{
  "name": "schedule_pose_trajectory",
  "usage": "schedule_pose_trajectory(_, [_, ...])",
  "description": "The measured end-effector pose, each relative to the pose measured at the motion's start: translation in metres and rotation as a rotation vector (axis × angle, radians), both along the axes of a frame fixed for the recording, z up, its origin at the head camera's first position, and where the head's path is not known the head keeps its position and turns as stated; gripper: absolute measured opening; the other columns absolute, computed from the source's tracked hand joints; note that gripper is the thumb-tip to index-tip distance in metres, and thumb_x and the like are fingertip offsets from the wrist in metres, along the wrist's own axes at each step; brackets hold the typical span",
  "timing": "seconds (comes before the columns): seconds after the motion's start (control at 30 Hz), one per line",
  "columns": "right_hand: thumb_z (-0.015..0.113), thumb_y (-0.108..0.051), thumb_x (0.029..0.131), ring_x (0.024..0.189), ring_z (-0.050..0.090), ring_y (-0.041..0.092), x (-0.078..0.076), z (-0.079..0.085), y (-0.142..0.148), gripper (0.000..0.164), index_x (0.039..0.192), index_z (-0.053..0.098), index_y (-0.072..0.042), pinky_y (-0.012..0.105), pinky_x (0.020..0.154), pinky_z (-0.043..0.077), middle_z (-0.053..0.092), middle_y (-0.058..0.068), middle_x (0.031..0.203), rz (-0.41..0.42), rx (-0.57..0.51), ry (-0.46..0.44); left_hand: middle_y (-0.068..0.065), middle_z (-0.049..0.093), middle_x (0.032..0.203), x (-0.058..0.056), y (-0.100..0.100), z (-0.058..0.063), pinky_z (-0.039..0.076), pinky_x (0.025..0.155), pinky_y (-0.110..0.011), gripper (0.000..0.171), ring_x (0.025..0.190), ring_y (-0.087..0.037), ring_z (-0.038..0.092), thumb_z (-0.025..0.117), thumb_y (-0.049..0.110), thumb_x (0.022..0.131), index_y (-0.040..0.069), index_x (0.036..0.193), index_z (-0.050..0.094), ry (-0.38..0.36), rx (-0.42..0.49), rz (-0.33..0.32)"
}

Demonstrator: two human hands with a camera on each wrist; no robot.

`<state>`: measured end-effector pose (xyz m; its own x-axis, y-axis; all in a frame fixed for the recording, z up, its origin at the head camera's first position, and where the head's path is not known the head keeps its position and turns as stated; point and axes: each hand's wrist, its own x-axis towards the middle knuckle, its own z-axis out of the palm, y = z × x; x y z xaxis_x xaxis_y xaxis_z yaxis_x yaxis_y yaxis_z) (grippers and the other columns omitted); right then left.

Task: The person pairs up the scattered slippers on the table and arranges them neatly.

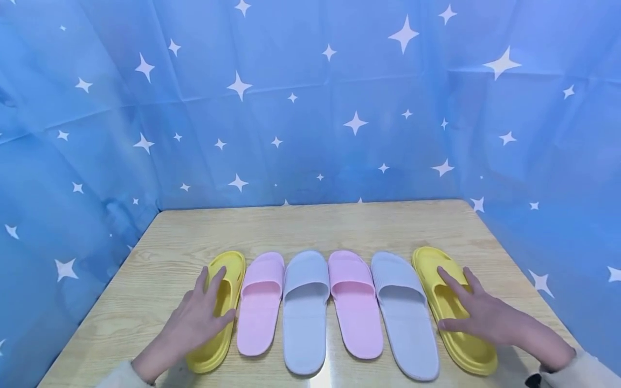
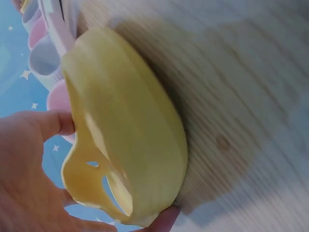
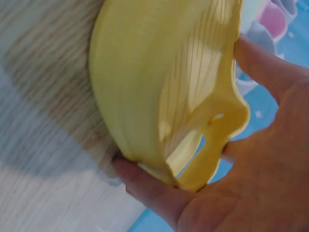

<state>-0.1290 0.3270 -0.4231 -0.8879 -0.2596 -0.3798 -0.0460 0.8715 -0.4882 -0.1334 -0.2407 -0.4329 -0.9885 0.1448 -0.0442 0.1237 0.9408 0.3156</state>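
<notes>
In the head view my left hand (image 1: 196, 318) spreads over the yellow slipper (image 1: 213, 355) at the left end of a row. Its thumb is at the slipper's inner rim, and a finger reaches the outer side in the left wrist view (image 2: 38, 169). Over the yellow slipper (image 1: 468, 353) at the right end spreads my right hand (image 1: 490, 318), fingers extended across the strap. The right wrist view has that thumb (image 3: 260, 58) at the inner rim and a finger at the outer side. Both yellow slippers lie with toes toward the far edge.
Between the yellow pair lie a pink slipper (image 1: 257, 326), a grey-blue slipper (image 1: 304, 337), another pink slipper (image 1: 361, 328) and another grey-blue slipper (image 1: 409, 339). They rest on a wooden table (image 1: 310, 226). A blue starry cloth (image 1: 301, 59) hangs behind and at both sides.
</notes>
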Motion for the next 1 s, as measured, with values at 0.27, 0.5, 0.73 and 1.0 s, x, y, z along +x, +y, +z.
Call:
schedule_pose_trajectory(0.27, [0.057,-0.049,0.103,0.096,0.067,0.056,-0.013,-0.003,0.003,0.101,0.165,-0.015,-0.014,0.045,0.061,0.052,-0.032,0.048,0.152,0.005,0.025,0.022,-0.045,0.023,0.158,-0.017,-0.004,-0.002,0.047,0.090,-0.079,0.089,0.123,-0.073,0.046,0.068,0.043,0.097,0.009,0.164,0.021,0.020,0.017,-0.025])
schedule_pose_trajectory(0.5, [0.059,-0.046,0.102,0.125,0.031,0.081,-0.032,-0.003,0.005,0.101,0.165,-0.011,-0.010,0.079,0.086,0.044,-0.023,0.052,0.152,0.039,0.044,0.109,-0.044,0.020,0.160,-0.037,-0.006,0.001,0.042,0.098,-0.080,0.088,0.129,-0.073,0.040,0.065,0.042,0.099,0.010,0.165,0.017,-0.012,0.034,-0.014])
schedule_pose_trajectory(0.73, [0.067,-0.038,0.097,0.137,0.005,0.079,-0.049,-0.006,0.005,0.102,0.166,-0.002,-0.007,0.088,0.095,0.029,-0.017,0.051,0.155,0.031,0.020,0.154,-0.039,0.018,0.164,-0.066,-0.008,-0.003,0.038,0.103,-0.080,0.085,0.136,-0.070,0.036,0.061,0.043,0.101,0.013,0.166,0.015,-0.033,0.041,0.015])
schedule_pose_trajectory(1.0, [0.069,-0.032,0.094,0.142,-0.006,0.074,-0.067,-0.005,0.005,0.104,0.166,-0.002,-0.006,0.089,0.099,0.022,-0.022,0.048,0.156,0.011,-0.013,0.134,-0.039,0.014,0.165,-0.095,-0.007,-0.002,0.032,0.109,-0.080,0.085,0.140,-0.070,0.028,0.060,0.042,0.102,0.012,0.167,0.013,-0.046,0.072,-0.006])
